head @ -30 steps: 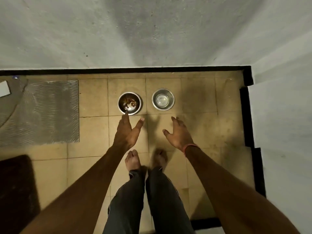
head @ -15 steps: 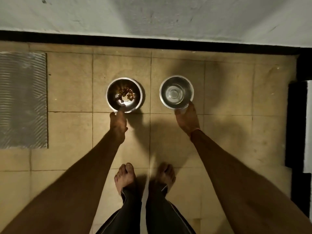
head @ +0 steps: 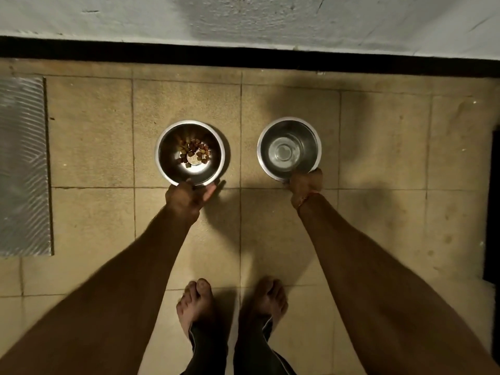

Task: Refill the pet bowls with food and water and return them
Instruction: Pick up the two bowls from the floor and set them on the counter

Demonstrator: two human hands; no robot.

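Observation:
Two steel pet bowls stand side by side on the tan tiled floor near the wall. The left bowl (head: pixel 173 169) has a small heap of brown kibble at its bottom. The right bowl (head: pixel 304 139) holds a little clear water. My left hand (head: pixel 186 198) grips the near rim of the kibble bowl, thumb out to the right. My right hand (head: pixel 305 186) grips the near rim of the water bowl, fingers curled over its edge. Both arms reach straight down from the bottom corners.
A white wall (head: pixel 243 17) with a black skirting strip (head: pixel 243 58) runs across the top. A grey ribbed mat (head: pixel 23 169) lies at the left edge. My bare feet (head: pixel 230 304) stand on the tiles below the bowls. A dark edge (head: pixel 491 212) borders the right side.
My open hands came down from above the floor to the bowls and closed on their near rims. The view moved closer to the floor.

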